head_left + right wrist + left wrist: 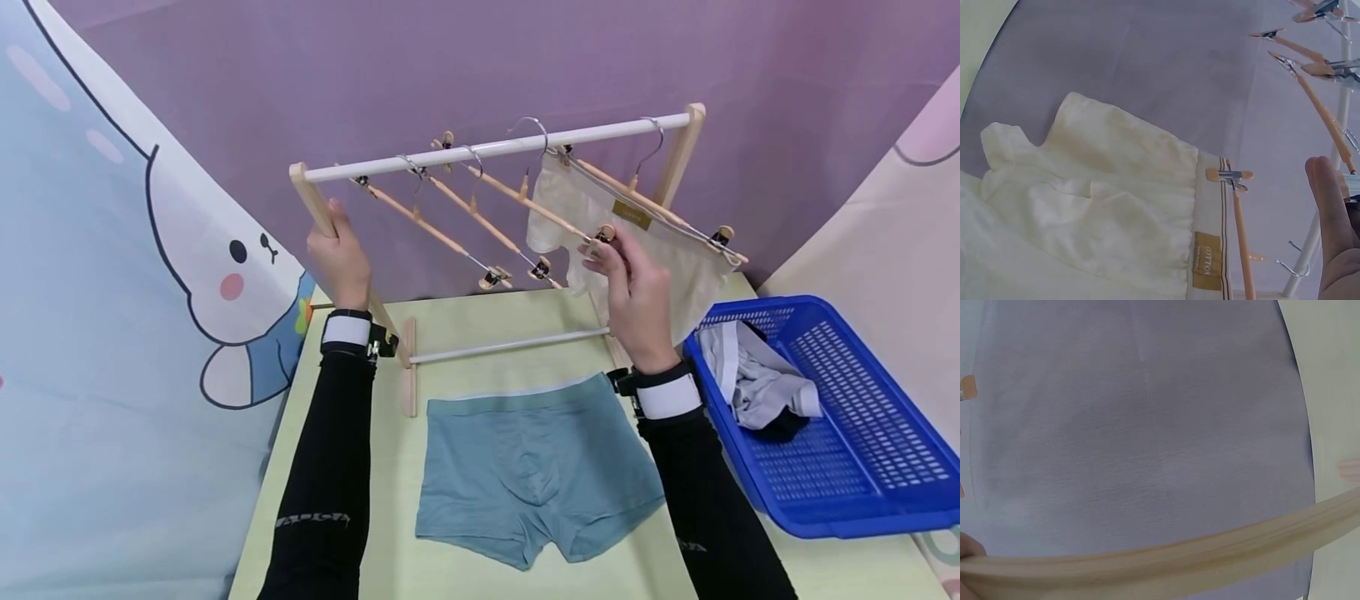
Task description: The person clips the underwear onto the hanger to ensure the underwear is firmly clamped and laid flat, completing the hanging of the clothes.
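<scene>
My left hand [341,260] grips the wooden left post [313,200] of a small drying rack; in the left wrist view the post [1147,569] crosses the bottom. With thumb and fingers my right hand [637,292] pinches the near clip [603,235] of a wooden clip hanger [536,204]. That hanger's hook [534,125] is at the white rail [600,133]. To its right, cream underwear [675,267] hangs by the waistband from another hanger [622,190]. Teal boxer briefs [536,467] lie flat on the table below.
Two bare clip hangers [420,221] hang at the left of the rail. A blue basket [847,500] at the right holds crumpled grey clothing [757,375] and something black. The rack's lower bar [510,343] runs behind the boxer briefs, above the pale green tabletop [390,533].
</scene>
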The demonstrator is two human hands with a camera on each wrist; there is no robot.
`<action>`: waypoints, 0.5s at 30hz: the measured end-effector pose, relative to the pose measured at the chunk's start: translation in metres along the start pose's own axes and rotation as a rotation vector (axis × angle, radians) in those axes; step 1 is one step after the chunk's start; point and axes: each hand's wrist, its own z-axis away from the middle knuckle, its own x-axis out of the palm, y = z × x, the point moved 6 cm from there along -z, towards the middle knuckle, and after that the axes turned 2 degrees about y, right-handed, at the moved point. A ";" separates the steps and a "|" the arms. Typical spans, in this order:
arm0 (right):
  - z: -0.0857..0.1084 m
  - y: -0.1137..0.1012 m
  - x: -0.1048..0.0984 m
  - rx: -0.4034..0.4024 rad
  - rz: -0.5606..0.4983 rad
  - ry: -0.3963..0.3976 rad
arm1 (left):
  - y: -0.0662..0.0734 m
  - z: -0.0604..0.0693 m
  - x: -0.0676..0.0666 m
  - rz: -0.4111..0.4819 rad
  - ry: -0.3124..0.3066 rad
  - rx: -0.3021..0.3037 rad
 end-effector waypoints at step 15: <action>0.026 0.008 -0.017 0.008 -0.057 0.056 | 0.035 0.010 -0.006 0.049 -0.006 0.019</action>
